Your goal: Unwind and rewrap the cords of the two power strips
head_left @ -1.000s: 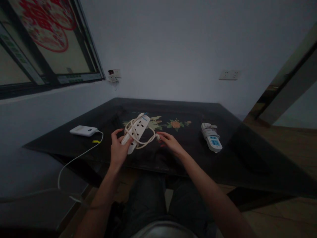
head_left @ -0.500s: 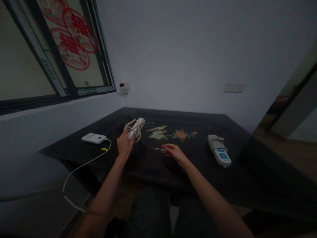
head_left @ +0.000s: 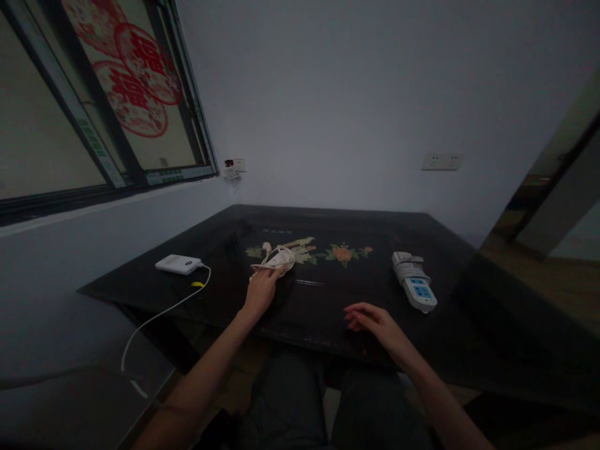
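A white power strip (head_left: 282, 257) with its pale cord looped around it lies on the dark tabletop, left of the middle. My left hand (head_left: 262, 289) is closed over its near end, fingers on the strip and cord. My right hand (head_left: 370, 320) hovers over or rests at the table's near edge, holding nothing, its fingers loosely bent and apart. Nearest to it on the right is a second power strip (head_left: 419, 292) with blue socket faces and a grey cord wound round its far half.
On the table's left lies a white power bank (head_left: 178, 264), its white cable (head_left: 164, 307) hanging over the edge. A yellow tag (head_left: 198, 284) is beside it. The dark table (head_left: 356, 225) bears a bird-and-flower picture. Wall sockets (head_left: 442, 162) and a window (head_left: 159, 150) are beyond.
My left hand has lowered the corded power strip from above the table onto its surface, slightly rightward. My right hand has drawn back toward me and to the right.
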Available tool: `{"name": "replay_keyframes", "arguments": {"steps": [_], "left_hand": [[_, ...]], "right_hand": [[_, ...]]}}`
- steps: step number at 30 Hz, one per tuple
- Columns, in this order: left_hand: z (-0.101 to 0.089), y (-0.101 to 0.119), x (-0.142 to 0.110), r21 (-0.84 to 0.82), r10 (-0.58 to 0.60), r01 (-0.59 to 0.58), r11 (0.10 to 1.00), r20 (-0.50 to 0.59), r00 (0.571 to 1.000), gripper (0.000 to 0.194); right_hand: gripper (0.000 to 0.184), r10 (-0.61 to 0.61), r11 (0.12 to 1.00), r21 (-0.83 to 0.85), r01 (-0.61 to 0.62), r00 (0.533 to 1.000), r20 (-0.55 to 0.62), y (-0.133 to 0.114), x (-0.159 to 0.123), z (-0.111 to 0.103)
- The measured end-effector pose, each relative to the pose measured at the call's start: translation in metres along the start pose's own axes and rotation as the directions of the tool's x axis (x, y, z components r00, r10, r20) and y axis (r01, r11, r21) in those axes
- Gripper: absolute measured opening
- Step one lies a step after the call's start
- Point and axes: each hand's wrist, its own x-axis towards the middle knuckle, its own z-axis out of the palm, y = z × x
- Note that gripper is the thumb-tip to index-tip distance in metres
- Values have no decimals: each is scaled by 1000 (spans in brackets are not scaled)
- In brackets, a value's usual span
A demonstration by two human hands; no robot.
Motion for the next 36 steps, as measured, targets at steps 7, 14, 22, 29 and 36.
{"name": "replay_keyframes", "arguments": {"steps": [7,14,22,29,36], "left_hand": [[5,1,-2,-9,8,-8,1000,47,999,64],[10,-18,15,-22,-14,15,1000,56,998,63],[-3,-17,-7,-110,-19,23,994,36,999,48],[-31,11,-61,-552,-298,148,821,-192,935,32],[-42,95,-90,-759,-207,72,647,-85,975,23]], "right_hand": [[45,-5,994,-106,-5,996,-90,3,-43,-19],[45,-27,991,-136,10,992,-121,1,-54,-14],[42,-198,969,-233,86,835,-513,-5,-58,-50],[61,-460,821,-567,-61,518,-721,12,-33,-99],[88,-266,752,-572,-327,644,-717,30,19,-118]]}}
